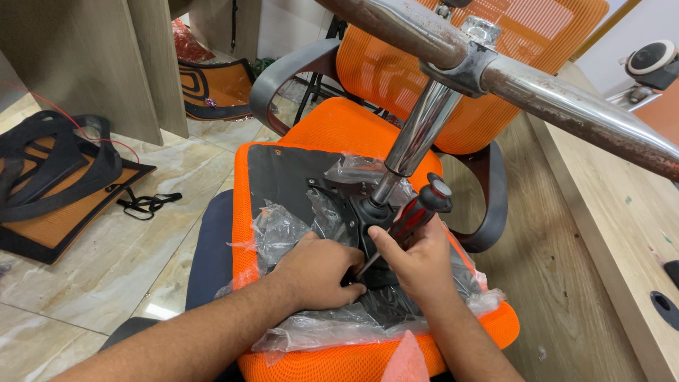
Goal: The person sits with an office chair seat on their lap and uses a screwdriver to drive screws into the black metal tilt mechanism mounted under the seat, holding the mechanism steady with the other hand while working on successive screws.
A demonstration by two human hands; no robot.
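We see a marbled tile floor (106, 262) carrying orange-and-black chair panels (56, 184), a loose black strap (145, 204), and another orange panel (216, 86) apparently leaning by a wooden table (608, 233) at right.

Orange mesh office chair (396, 78) stands upright beyond the work, grey armrest (283, 81) on its left side. Spare orange seat panel with black frame (53, 187) lies flat on the marble-patterned tile floor (170, 205), far left. Black strap (145, 204) lies loose just beside it. Another orange panel (216, 88) leans against a wooden partition (85, 60). Wooden desk top (622, 212) runs along the right edge, with a black cable grommet (665, 305) set in it.
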